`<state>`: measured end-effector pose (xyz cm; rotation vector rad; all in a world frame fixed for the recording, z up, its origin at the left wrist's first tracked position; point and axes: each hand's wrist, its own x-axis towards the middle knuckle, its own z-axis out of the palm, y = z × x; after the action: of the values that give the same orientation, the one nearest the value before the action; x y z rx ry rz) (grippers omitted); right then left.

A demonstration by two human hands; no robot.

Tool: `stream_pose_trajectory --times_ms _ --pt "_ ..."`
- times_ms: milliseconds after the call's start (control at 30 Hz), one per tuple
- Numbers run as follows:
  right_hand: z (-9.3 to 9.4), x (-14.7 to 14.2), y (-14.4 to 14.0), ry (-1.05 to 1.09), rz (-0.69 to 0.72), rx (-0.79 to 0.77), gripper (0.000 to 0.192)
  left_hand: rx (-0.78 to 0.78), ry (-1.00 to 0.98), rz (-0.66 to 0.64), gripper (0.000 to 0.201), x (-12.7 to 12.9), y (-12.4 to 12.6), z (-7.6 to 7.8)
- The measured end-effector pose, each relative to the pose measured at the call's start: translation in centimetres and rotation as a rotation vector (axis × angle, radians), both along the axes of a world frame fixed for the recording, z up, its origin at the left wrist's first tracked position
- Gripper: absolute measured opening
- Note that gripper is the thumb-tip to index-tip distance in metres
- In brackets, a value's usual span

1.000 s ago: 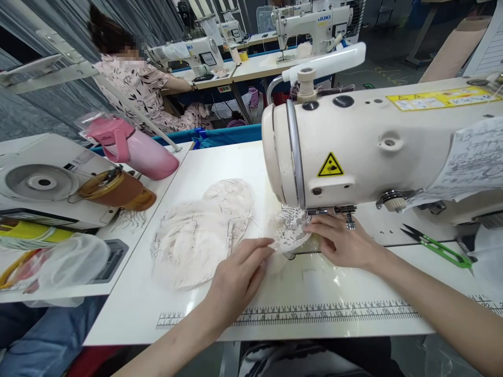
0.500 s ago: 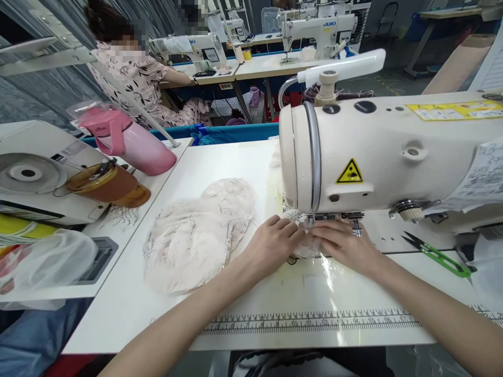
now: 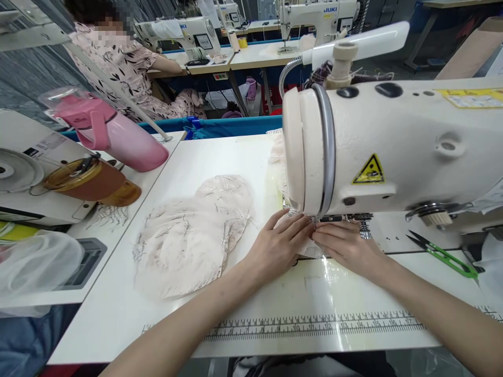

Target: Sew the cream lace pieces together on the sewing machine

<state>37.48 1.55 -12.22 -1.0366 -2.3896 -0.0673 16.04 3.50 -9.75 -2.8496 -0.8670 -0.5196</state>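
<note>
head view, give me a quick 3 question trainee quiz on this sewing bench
1. True or false: both hands press the lace piece under the head of the sewing machine.
2. Which lies right of the right hand? A green thread snips B pink jug C stack of lace cups
3. What is printed along the table's near edge?

Key
1. True: the left hand and the right hand meet on it.
2. A.
3. A measuring ruler.
</note>
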Motion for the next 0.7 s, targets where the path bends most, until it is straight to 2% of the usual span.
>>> stream_pose_trajectory --times_ms 100,200,333,700 --pt "0.23 -0.06 -0.05 -0.003 0.027 -0.020 0.028 -0.099 0.044 -0.015 0.044 -0.20 0.26 -0.62" --pt "0.40 -0.27 -0.06 0.018 0.032 -0.034 0.029 -0.131 0.080 -0.007 0.046 -0.41 0.38 -0.49" --pt "0.50 -0.55 -0.04 0.033 0.038 -0.028 0.028 -0.135 0.102 0.000 0.048 -0.53 0.33 -0.17" --pt "0.53 -0.13 0.37 -0.006 0.047 0.009 0.030 -0.094 0.096 0.026 0.046 -0.22 0.03 -0.61"
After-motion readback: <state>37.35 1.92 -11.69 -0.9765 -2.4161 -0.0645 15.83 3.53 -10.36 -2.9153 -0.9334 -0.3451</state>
